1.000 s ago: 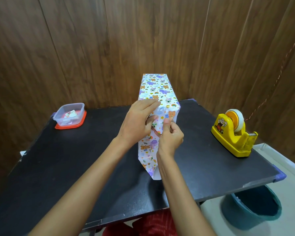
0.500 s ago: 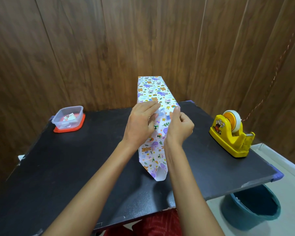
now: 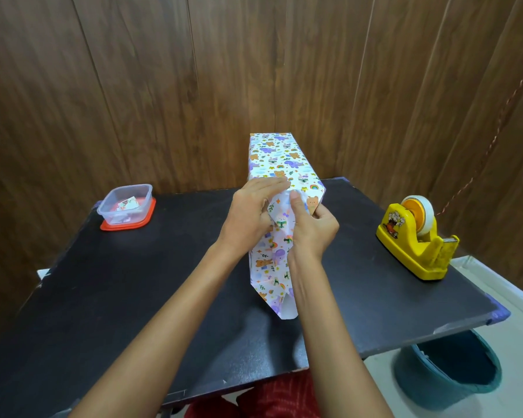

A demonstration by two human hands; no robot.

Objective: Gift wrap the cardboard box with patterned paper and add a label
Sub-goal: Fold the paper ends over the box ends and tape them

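Now white paper [image 3: 287,168] with bears and rainbows covers the box [image 3: 271,150].

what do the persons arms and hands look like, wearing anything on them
The left forearm and right forearm are bare as far as the frame edge, with no sleeves in view. The left hand and right hand wear no gloves, and no rings, watch or bracelets show. A red garment shows at the bottom edge.
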